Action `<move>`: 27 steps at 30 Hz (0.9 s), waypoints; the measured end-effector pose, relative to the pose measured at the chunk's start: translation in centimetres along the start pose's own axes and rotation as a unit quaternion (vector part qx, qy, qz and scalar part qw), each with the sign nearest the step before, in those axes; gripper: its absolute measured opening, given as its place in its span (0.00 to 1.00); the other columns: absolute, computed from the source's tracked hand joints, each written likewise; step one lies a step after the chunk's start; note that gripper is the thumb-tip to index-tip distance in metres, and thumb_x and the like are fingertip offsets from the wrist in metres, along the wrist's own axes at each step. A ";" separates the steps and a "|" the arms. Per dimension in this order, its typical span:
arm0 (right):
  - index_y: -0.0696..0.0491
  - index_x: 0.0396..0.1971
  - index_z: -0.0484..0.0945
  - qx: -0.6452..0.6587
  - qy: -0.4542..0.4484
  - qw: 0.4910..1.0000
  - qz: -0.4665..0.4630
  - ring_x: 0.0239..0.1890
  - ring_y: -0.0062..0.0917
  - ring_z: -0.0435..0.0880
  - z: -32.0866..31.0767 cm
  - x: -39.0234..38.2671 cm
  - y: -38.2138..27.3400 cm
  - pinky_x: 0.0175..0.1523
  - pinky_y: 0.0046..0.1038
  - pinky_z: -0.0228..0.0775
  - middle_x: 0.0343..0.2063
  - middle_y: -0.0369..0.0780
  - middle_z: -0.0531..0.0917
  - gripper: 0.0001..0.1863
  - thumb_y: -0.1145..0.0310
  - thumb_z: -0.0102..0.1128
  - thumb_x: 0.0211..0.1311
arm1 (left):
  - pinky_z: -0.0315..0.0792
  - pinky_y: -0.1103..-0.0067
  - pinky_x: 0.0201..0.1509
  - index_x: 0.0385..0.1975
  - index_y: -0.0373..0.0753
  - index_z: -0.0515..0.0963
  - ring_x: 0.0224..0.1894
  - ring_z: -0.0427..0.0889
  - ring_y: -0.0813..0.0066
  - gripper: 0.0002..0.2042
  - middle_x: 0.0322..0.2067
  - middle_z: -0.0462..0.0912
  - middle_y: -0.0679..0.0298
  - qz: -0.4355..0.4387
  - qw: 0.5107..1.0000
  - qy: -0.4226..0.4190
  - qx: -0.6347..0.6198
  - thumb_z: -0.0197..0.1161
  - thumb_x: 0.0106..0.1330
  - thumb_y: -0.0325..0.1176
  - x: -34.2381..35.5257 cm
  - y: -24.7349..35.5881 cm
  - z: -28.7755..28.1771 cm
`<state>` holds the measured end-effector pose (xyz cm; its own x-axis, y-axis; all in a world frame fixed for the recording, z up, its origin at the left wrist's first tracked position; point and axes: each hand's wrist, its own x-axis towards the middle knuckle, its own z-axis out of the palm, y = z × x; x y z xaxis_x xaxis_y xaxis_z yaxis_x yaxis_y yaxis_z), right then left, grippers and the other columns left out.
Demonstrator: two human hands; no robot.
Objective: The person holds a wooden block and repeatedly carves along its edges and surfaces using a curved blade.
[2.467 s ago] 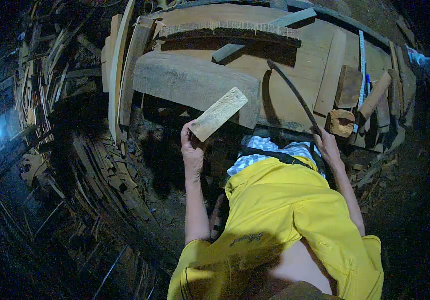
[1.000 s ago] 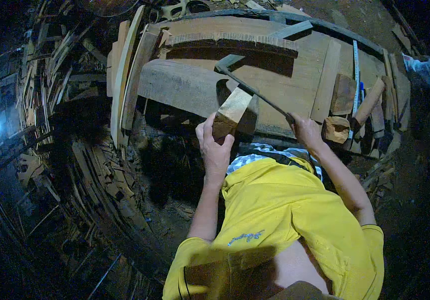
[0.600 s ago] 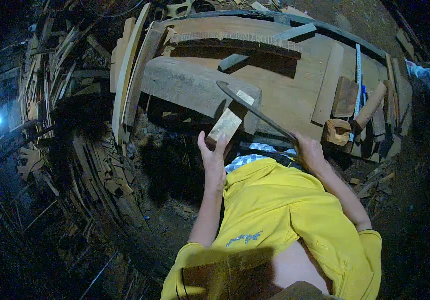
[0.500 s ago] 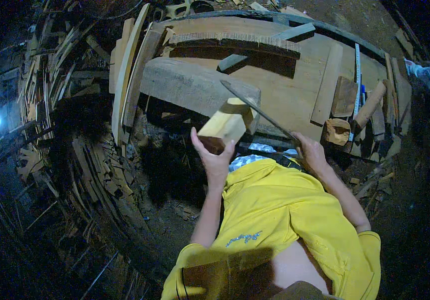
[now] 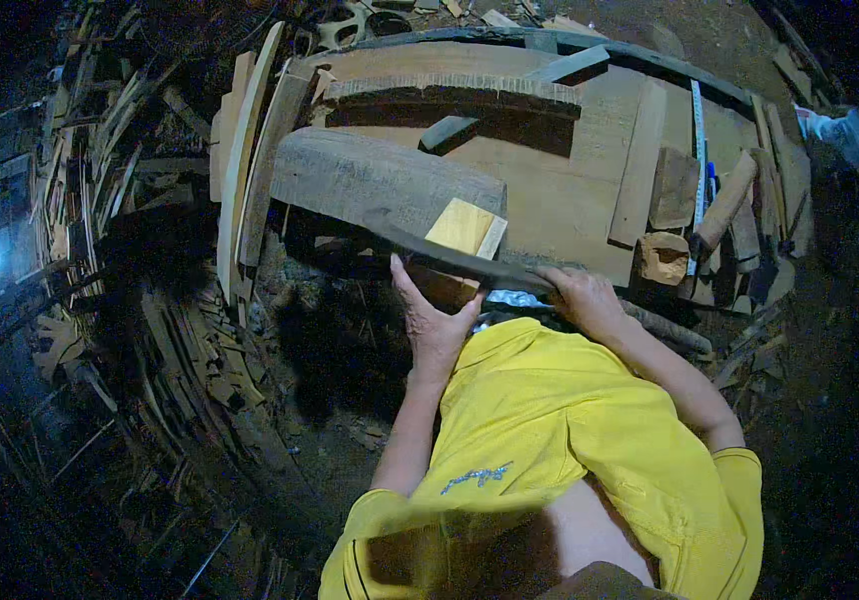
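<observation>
While stacked planks [image 5: 250, 150] were seen leaning at the left, a small wood block [image 5: 462, 232] was gripped from below by the left hand [image 5: 437, 322], held above a grey log [image 5: 380, 185]. Its face was pale yellow, freshly cut and flat. A dark curved blade [image 5: 450, 258] was laid across it, clasped by the right hand [image 5: 582, 298].

The left hand [image 5: 437, 325] holds a small pale yellow wooden block [image 5: 465, 232] up near the front edge of the big wooden workbench [image 5: 560, 200]. The right hand [image 5: 582, 295] grips a long dark curved blade [image 5: 450, 255] that lies across the block. A short brown wood chunk [image 5: 662, 258] sits near the bench's right edge. Thin wood scraps [image 5: 130, 250] pile up past its left edge.
</observation>
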<state>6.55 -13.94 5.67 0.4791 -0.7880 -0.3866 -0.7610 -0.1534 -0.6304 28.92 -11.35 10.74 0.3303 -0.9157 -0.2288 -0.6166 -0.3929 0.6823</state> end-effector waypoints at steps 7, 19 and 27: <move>0.45 0.45 0.74 -0.053 0.018 0.998 0.013 0.29 0.43 0.80 2.6 2.7 4.4 0.33 0.42 0.72 0.27 0.46 0.81 0.16 0.69 0.54 0.53 | 0.55 0.64 0.62 0.65 0.38 0.40 0.58 0.59 0.47 0.54 0.56 0.57 0.42 0.047 0.998 0.030 -0.032 0.74 0.40 0.29 0.3 0.3 0.1; 0.44 0.46 0.73 -0.014 0.032 0.999 0.005 0.26 0.44 0.80 2.6 3.3 2.0 0.30 0.43 0.73 0.25 0.47 0.81 0.17 0.65 0.55 0.53 | 0.50 0.66 0.66 0.65 0.40 0.44 0.63 0.53 0.53 0.53 0.61 0.52 0.47 0.066 0.997 -0.021 -0.022 0.74 0.38 0.28 1.4 0.4 -0.6; 0.44 0.48 0.71 0.049 -0.043 0.997 0.037 0.36 0.39 0.82 3.1 2.6 3.3 0.43 0.41 0.75 0.36 0.50 0.80 0.20 0.62 0.56 0.52 | 0.48 0.64 0.66 0.65 0.39 0.41 0.64 0.50 0.51 0.54 0.60 0.52 0.45 0.008 0.995 0.005 -0.101 0.75 0.41 0.31 1.3 0.3 -0.8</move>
